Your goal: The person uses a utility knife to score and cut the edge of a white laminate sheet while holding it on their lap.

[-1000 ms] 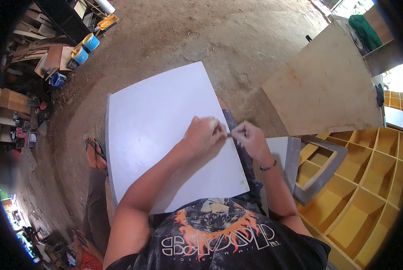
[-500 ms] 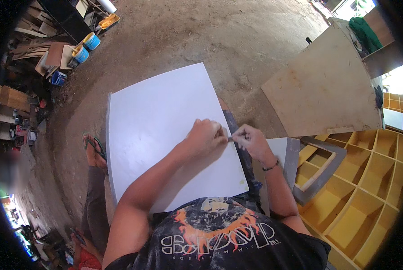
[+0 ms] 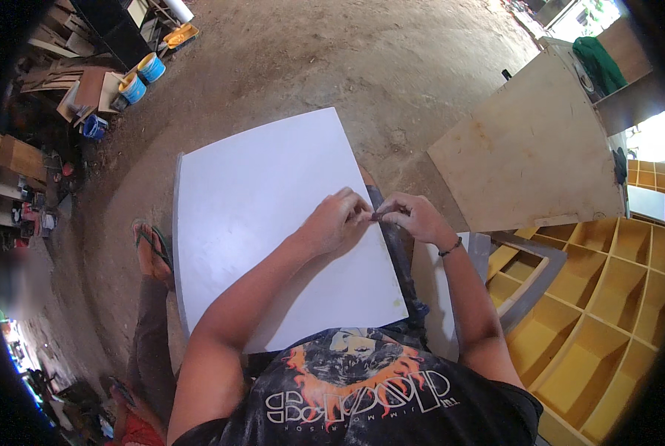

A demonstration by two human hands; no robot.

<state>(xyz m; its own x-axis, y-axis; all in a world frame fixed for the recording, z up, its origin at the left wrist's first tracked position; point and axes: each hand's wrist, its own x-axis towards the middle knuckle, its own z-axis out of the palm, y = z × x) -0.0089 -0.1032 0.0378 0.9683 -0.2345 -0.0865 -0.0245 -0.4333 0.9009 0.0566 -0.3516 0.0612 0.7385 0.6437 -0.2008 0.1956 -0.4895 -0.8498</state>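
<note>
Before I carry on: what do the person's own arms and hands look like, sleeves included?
The left hand and right hand are ungloved. A thin dark bracelet circles the right wrist; none shows on the left. Both forearms are bare. The black T-shirt has short, plain black sleeves, and an orange flame-like print with pale lettering across its front.

On the white panel [image 3: 258, 201]: looks smooth, semi-gloss, throws back a soft pale sheen. Along its grey edge [image 3: 177, 245]: looks matt. On the tan board [image 3: 525, 149]: looks like plywood, dull, carries brownish stains. In the yellow compartment unit [image 3: 563, 380]: looks like painted wood, smooth. On the grey frame [image 3: 549, 269]: reads matt. On the black shirt [image 3: 302, 372]: soft cloth, shows whitish dust. On the floor [image 3: 310, 74]: looks earthen, rough. On the blue buckets [image 3: 132, 91]: looks like plastic.
</note>
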